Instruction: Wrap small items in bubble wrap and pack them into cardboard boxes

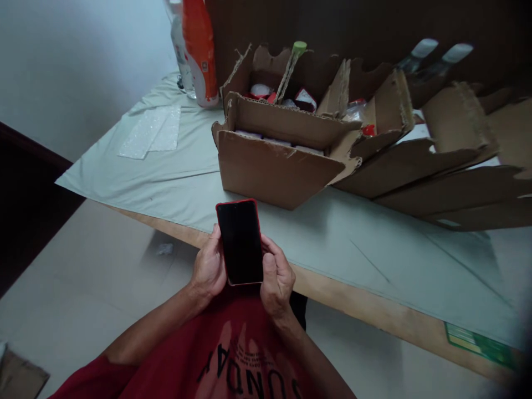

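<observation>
A smartphone [241, 242] in a red case is held upright between both hands in front of my shirt, its screen dark. My left hand [210, 266] grips the left edge, with the thumb along the side. On the opposite edge my right hand [277, 275] is closed round the case, thumb toward the front. The fingers behind the phone are partly hidden. Just beyond the phone's top edge stands a cut cardboard box [276, 166] on the cloth-covered table [166, 177].
More cardboard boxes [432, 172] with small packed items run along the table to the right. An orange bottle [200, 55] and a clear bottle [182, 50] stand at the back left, near bubble wrap sheets [153, 133]. Two white-capped bottles [424, 50] rise behind the boxes.
</observation>
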### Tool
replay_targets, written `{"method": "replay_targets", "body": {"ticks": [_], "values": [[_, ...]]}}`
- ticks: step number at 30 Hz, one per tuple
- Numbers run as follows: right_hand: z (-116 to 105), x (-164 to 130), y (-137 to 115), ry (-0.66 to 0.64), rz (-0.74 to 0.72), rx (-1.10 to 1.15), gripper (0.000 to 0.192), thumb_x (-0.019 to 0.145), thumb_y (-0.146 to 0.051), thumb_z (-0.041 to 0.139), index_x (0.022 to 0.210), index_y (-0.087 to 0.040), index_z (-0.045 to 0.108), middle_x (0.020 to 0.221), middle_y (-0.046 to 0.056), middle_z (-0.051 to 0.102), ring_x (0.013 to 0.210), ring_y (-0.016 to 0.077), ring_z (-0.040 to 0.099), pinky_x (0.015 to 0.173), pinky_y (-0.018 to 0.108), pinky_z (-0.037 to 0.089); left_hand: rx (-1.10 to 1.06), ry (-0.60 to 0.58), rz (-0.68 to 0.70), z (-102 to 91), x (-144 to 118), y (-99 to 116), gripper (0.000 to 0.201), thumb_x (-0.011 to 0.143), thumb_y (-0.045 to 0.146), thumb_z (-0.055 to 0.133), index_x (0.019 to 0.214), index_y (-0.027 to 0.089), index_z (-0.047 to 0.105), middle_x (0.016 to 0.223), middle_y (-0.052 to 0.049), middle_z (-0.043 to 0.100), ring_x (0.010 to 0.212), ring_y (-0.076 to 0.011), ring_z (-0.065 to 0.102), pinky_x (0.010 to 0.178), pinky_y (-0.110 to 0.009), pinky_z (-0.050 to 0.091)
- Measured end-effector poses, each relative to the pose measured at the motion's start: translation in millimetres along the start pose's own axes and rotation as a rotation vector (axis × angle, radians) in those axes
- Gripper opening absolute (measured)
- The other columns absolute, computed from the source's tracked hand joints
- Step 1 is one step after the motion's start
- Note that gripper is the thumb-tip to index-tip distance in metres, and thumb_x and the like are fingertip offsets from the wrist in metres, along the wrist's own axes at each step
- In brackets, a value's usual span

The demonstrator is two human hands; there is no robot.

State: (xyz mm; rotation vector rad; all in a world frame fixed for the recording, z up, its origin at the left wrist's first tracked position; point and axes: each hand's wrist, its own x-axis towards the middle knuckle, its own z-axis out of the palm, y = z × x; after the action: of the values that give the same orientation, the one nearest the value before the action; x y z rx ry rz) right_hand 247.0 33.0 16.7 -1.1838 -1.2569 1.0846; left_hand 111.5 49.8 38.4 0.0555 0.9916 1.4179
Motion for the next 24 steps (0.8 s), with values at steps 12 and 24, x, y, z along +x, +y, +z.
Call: {"method": "replay_targets", "body": {"ticks": [12,24], "values": [[-18.6,-10.2,9.3,-0.062,-0.01,0.094,0.047,0.106,-0.044,0.046,0.147,-0.024,0.056,0.144,0.01,0.064,0.132,0.0265,0.06,0.11,0.044,0.05,-0.009,-0.029,-0.098,11.5,-5.0,-4.9,0.03,0.093,0.047,0.071,0.102,0.018,0.077,0.105,-0.004,0.08,0.114,-0.0244,0.071,0.108,-0.038,0.053],[-22.2,-26.1,21.0,0.053,0.08,0.196,0.05,0.103,-0.049,0.049,0.145,-0.022,0.058,0.143,0.014,0.064,0.131,0.0289,0.062,0.111,0.051,0.049,-0.044,-0.011,-0.229,22.2,-6.0,-8.2,0.03,0.09,0.044,0.074,0.09,0.014,0.077,0.088,-0.007,0.08,0.103,-0.0292,0.074,0.099,-0.04,0.056]]}}
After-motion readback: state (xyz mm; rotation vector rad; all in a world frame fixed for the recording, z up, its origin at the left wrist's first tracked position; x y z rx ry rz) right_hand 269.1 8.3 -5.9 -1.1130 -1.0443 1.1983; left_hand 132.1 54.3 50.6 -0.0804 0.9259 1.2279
